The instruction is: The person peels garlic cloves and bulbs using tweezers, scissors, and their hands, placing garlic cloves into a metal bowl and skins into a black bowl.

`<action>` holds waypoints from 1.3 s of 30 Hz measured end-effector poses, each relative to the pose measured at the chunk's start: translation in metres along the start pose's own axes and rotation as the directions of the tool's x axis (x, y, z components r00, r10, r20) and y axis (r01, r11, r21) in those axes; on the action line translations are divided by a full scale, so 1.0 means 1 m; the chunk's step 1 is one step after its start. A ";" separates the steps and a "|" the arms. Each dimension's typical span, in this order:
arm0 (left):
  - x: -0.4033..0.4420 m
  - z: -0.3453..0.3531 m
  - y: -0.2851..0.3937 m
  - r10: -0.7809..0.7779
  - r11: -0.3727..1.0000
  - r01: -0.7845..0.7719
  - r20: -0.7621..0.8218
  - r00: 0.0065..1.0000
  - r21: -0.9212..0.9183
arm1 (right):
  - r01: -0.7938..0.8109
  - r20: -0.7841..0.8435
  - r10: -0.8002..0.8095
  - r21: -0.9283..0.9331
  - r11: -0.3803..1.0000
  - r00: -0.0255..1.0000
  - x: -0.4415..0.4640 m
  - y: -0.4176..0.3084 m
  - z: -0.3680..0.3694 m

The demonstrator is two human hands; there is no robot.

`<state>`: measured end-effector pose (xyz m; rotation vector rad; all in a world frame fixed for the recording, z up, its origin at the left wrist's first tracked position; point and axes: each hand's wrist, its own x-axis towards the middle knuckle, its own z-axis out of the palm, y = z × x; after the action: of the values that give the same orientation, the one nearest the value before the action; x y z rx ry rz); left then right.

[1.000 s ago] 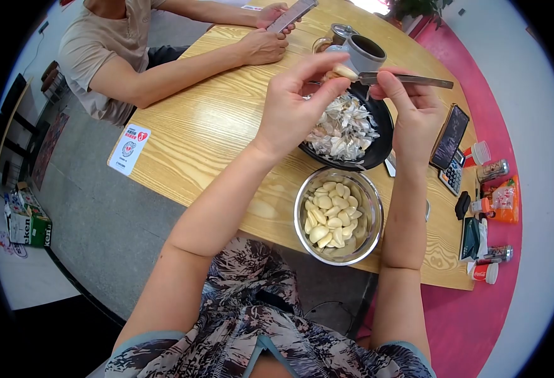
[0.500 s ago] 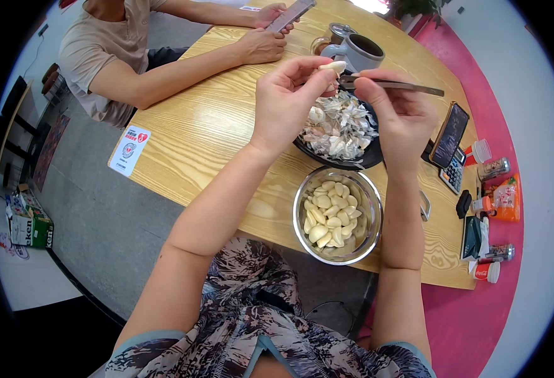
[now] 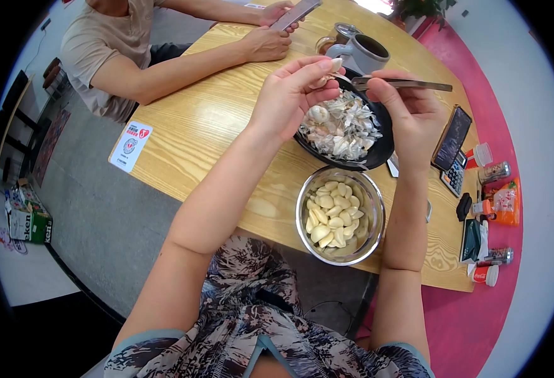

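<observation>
My left hand (image 3: 289,94) pinches a pale garlic clove (image 3: 336,65) between thumb and fingertips, with loose bits of skin by the fingers. In my right hand (image 3: 414,116) is a slim metal tool like a small knife (image 3: 425,84); its near end points at the clove but sits a little apart from it. Below both hands, a black bowl (image 3: 385,148) holds a heap of papery garlic skins (image 3: 343,129) and a whitish bulb or clove (image 3: 318,114). Closer to me, a shiny steel bowl (image 3: 380,220) contains many peeled garlic cloves (image 3: 335,214).
Behind the black bowl stand a grey mug (image 3: 368,53) and a lidded glass jar (image 3: 345,30). Across the wooden table (image 3: 182,145), another person's hands hold a phone (image 3: 296,14). On the right are a propped phone (image 3: 451,135), a calculator (image 3: 455,173), an orange packet (image 3: 507,203) and paper cups.
The knife-like tool has drawn slightly away to the right from the clove. My left hand has turned a little, and the clove now points more upward.
</observation>
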<state>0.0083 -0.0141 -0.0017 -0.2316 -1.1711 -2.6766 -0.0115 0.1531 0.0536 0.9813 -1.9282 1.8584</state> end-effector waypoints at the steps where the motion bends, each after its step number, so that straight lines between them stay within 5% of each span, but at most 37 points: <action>1: 0.000 -0.001 0.000 -0.010 1.000 0.010 -0.026 1.000 -0.011 | 0.000 0.001 0.000 0.000 1.000 1.000 0.001 -0.001 -0.002; 8: 0.002 -0.004 0.000 -0.050 0.997 0.050 0.000 0.999 -0.051 | 0.007 -0.134 -0.011 -0.036 0.999 0.991 0.016 0.009 -0.027; 10: 0.002 -0.005 -0.001 -0.070 0.997 0.070 0.001 0.998 -0.035 | -0.102 0.005 0.103 -0.101 0.990 0.995 0.021 0.021 -0.032; 12: 0.003 -0.005 -0.002 -0.080 0.997 0.080 -0.006 0.997 -0.022 | -0.177 -0.021 0.185 -0.407 0.896 0.983 0.017 0.032 -0.028; 20: 0.001 -0.002 -0.004 -0.082 0.996 0.083 -0.013 0.997 0.038 | 0.269 0.073 -0.263 -0.093 0.959 0.962 0.010 0.018 0.000; 26: 0.001 -0.003 -0.005 -0.109 0.994 0.108 -0.035 0.993 -0.020 | 0.482 0.179 -0.448 -0.264 0.836 0.876 0.006 0.017 0.006; 33: -0.002 0.002 -0.006 -0.088 0.995 0.090 -0.033 0.996 0.045 | 0.458 0.091 -0.455 -0.336 0.823 0.886 0.005 0.017 0.004; 39: -0.003 0.005 -0.005 -0.089 0.989 0.090 -0.012 0.996 0.118 | 0.330 -0.146 -0.411 -0.389 0.860 0.900 0.015 0.021 -0.014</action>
<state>0.0106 -0.0073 -0.0026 -0.1537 -1.3640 -2.6692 -0.0390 0.1610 0.0487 0.9031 -1.7079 1.2839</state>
